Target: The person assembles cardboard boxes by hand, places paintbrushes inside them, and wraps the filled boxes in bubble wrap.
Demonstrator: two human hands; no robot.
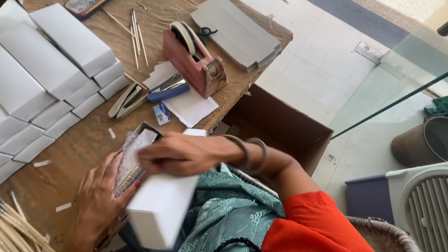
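The left hand [98, 199] cupped a clear-wrapped packet [131, 161] from below, its fingers curled against the packet's underside. The right hand [180, 155] lay closed across the top, where the packet met a white box [161, 207]. The box tilted down toward the person's lap, over the near edge of the wooden table [74, 147]; whether the packet's end sat inside the box could not be told.

Just beyond the hands lay a small white paper slip, a blue stapler [168, 89] and a grey stapler [126, 101]. A pink tape dispenser [196, 61] stood near the table's right edge. Stacked white boxes [31, 89] filled the far left, and a bundle of pale sticks [4, 242] crowded the near left corner. Bare wood between the stacks and the hands left some free room. An open brown carton [283, 126] stood on the floor to the right, tight against the table's edge.
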